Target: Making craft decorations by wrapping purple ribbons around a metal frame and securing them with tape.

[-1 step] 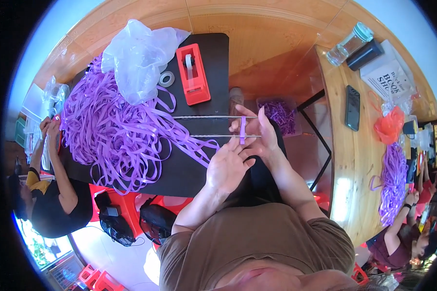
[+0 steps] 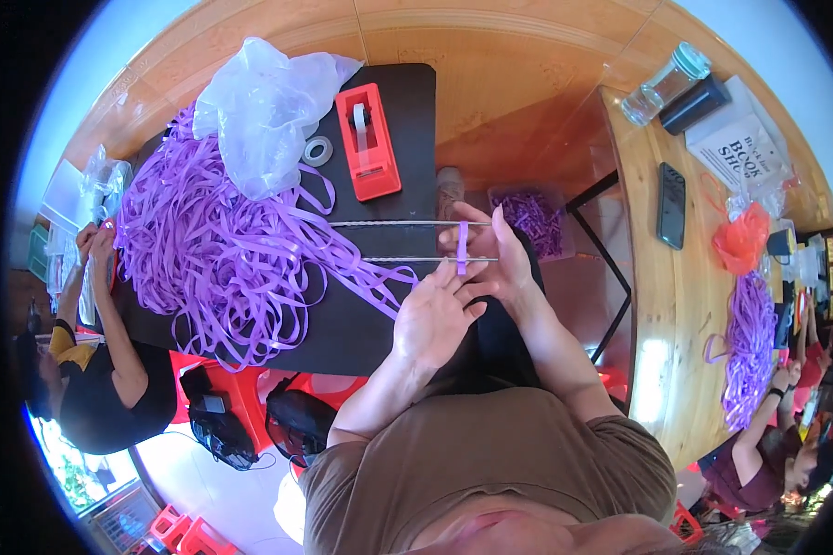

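Two thin twisted metal rods reach rightward from the black table's edge, side by side. A short purple ribbon crosses both rods near their right ends. My left hand is turned palm up, its fingers closed at the ribbon's lower end by the nearer rod. On the other side, my right hand has its fingers curled behind the ribbon and rods, thumb raised beside the far rod's tip. The fingers partly hide the ribbon's back. A large tangled heap of purple ribbon lies left of my hands, with strands trailing toward the left one.
On the black table are a red tape dispenser, a tape roll and a clear plastic bag. A bin of purple pieces stands beyond my right hand. A wooden table holds a phone. Other people sit at both sides.
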A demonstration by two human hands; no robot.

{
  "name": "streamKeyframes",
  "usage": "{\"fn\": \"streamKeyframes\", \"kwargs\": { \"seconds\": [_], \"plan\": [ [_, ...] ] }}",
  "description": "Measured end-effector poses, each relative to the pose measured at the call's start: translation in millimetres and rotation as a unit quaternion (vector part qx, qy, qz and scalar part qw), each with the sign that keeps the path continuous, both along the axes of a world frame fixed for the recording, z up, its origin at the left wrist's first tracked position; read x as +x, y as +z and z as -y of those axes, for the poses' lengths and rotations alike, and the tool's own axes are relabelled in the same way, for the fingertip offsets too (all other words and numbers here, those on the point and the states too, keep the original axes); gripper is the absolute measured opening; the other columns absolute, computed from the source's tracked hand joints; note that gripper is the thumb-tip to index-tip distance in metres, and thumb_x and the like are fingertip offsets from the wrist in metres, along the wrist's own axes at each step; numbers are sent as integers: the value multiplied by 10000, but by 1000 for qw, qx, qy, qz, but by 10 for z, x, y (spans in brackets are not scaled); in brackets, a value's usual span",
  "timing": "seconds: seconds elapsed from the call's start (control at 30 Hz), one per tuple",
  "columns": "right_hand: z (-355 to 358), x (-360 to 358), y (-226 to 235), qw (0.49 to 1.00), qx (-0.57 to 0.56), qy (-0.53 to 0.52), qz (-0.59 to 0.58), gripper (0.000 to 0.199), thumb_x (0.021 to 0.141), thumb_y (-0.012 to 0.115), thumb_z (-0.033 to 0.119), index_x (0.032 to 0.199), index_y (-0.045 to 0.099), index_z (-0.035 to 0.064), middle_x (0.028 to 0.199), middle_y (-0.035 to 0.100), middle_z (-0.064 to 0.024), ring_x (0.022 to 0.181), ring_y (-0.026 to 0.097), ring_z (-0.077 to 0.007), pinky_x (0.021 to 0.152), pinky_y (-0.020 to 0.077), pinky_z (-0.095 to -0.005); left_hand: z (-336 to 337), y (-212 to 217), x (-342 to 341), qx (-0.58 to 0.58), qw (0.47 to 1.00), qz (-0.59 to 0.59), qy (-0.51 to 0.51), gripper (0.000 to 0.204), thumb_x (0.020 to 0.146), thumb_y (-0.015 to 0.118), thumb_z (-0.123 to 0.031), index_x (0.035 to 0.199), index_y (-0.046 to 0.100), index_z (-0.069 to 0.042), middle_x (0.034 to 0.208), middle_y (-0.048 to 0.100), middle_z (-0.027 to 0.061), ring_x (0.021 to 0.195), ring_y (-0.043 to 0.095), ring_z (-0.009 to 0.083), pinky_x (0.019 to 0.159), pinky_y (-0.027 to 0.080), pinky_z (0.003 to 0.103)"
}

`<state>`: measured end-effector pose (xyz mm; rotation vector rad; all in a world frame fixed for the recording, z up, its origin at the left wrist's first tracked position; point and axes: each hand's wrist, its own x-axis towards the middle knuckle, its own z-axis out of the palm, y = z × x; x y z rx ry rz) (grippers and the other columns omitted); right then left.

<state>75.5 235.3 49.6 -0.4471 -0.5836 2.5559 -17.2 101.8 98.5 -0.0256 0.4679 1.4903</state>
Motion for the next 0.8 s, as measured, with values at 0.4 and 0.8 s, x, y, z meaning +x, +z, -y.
{"fn": "streamKeyframes", "kwargs": {
  "seconds": [0.4,0.8],
  "plan": [
    [21,78,416,614,654,-316,310,119,799,690,60,885,617,23,1071,591,-125,1048,543,-220,885,410,-311,-20,92,19,-18,999,-31,4,406,958,438,-395,1187,484,-62,1209,527,108,1085,529,269,853,386,363],
    [117,-74,533,521,707,-167,449,110,739,691,136,725,638,41,1323,502,-142,1266,363,-376,916,296,-527,-20,20,30,-18,1000,-18,12,464,941,457,-479,1132,482,-57,1088,533,73,1016,513,216,855,365,361]
  ]
}}
